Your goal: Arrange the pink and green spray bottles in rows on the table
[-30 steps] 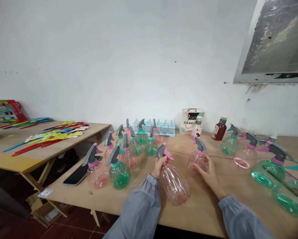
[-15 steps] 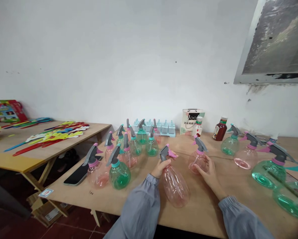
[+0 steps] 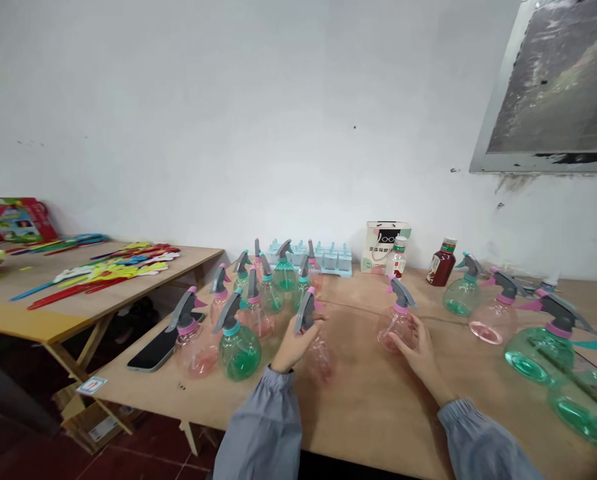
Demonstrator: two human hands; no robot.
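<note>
My left hand (image 3: 296, 341) is wrapped round the neck of a pink spray bottle (image 3: 322, 360) with a grey and pink trigger head; its body is slightly blurred. Over to the right, my right hand (image 3: 421, 353) curls its fingers against the side of another pink spray bottle (image 3: 393, 323), which stands upright on the table. Left of my left hand are a green spray bottle (image 3: 240, 353) and a pink spray bottle (image 3: 194, 350). Several more pink and green ones stand in a group behind them.
A phone (image 3: 153, 350) lies at the table's left. Farther back are a pale blue mould tray (image 3: 336, 260), a paper bag (image 3: 373, 247) and a dark red bottle (image 3: 441, 263). Green and pink spray bottles line the right, including a large green one (image 3: 541, 350). Colourful strips cover the left table (image 3: 28, 310).
My left hand has moved left with its pink spray bottle, which has swung from a tilt towards upright. My right hand stays at the other pink bottle.
</note>
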